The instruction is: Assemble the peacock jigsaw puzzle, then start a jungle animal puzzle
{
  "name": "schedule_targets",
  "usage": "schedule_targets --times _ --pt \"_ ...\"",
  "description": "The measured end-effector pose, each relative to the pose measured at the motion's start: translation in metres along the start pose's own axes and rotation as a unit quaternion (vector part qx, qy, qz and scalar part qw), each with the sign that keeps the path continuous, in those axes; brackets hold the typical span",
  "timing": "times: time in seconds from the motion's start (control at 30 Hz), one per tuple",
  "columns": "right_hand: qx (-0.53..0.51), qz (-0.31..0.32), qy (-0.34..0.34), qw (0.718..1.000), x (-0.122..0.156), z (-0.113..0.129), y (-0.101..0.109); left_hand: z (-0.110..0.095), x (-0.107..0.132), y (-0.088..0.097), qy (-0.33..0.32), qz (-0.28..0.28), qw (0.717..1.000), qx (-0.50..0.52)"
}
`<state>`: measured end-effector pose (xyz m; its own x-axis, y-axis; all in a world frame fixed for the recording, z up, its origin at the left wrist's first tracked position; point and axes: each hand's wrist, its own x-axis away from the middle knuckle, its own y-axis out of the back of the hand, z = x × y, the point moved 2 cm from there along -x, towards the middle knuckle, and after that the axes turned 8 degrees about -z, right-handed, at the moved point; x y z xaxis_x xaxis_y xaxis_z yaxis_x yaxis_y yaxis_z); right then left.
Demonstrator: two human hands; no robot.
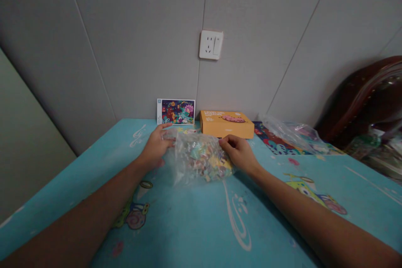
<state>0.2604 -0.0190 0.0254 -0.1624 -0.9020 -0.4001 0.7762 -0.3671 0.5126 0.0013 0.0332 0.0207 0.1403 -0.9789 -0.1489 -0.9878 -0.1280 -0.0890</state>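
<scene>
A clear plastic bag of colourful puzzle pieces [204,159] lies between my hands on the blue patterned cloth. My left hand [158,144] holds the loose plastic at the bag's left edge, its index finger stretched out above. At the upper right edge, the closed fingers of my right hand [240,153] pinch the plastic. Most of the pieces sit in the middle and right of the bag. Just behind it stands an orange puzzle box [228,125] against the wall.
A colourful picture card [178,112] leans on the wall left of the box. To the right lies a printed sheet [276,142] with a crumpled clear plastic wrapper [290,134] over it. A wall socket [211,45] is above. Dark red furniture [364,96] stands at far right.
</scene>
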Motion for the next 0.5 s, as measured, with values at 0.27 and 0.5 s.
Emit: schedule_targets --times 0.27,0.5 --pt "-0.062 -0.066 0.046 0.995 0.003 0.007 0.003 -0.02 0.005 0.008 -0.202 -0.165 0.931 -0.255" --pt "-0.061 -0.061 0.039 0.995 0.004 0.011 0.003 -0.036 0.034 -0.006 -0.377 0.049 0.874 -0.303"
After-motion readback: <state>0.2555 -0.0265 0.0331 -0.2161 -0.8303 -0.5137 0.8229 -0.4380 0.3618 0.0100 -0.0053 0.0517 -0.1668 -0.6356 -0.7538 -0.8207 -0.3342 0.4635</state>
